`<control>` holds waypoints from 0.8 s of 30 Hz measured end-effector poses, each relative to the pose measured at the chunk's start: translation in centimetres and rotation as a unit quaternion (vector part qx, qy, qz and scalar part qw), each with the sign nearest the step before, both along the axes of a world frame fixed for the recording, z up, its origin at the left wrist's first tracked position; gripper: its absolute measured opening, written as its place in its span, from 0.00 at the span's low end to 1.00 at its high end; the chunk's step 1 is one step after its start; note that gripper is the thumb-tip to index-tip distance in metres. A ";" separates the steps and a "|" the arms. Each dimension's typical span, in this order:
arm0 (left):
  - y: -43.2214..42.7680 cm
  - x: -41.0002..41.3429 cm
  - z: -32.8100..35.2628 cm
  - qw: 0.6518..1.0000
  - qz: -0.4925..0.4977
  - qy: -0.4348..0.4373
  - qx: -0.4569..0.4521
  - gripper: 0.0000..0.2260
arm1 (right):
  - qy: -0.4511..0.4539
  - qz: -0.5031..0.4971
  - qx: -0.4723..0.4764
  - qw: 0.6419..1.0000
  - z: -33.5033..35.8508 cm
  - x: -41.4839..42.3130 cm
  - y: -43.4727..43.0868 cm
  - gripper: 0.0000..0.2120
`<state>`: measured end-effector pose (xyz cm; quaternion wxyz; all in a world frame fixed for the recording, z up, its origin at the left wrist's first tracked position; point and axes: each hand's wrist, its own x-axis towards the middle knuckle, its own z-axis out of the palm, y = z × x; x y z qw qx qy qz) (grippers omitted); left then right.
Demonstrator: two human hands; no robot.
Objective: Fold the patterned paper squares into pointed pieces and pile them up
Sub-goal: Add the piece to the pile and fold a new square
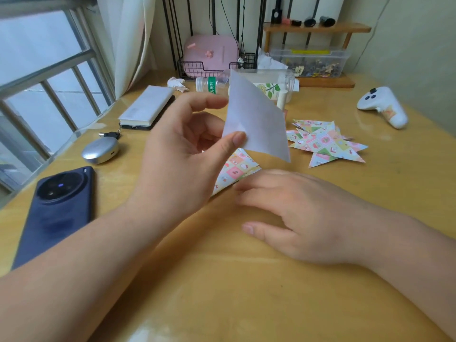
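My left hand (180, 154) is raised above the desk and pinches a paper square (256, 119) between thumb and fingers; its plain white back faces me. Below it a stack of patterned paper squares (237, 169) lies on the wooden desk (222, 280), partly hidden by my left hand. My right hand (303, 218) lies palm down with straight fingers, its fingertips touching the stack's near edge. A pile of folded pointed patterned pieces (325, 143) sits to the right, apart from both hands.
A dark phone (56, 213), a silver earbud case (100, 150) and a white box on a dark device (146, 107) lie at the left. A white controller (385, 107) is at the right. Bottles, a wire basket and a clear storage box line the back.
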<state>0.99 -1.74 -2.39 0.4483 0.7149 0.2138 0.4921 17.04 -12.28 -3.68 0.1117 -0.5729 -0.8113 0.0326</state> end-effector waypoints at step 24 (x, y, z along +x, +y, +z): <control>0.7 -0.3 -0.9 0.967 0.033 0.204 0.152 0.13 | 0.747 -0.130 -0.035 0.651 2.6 5.2 -0.5 0.18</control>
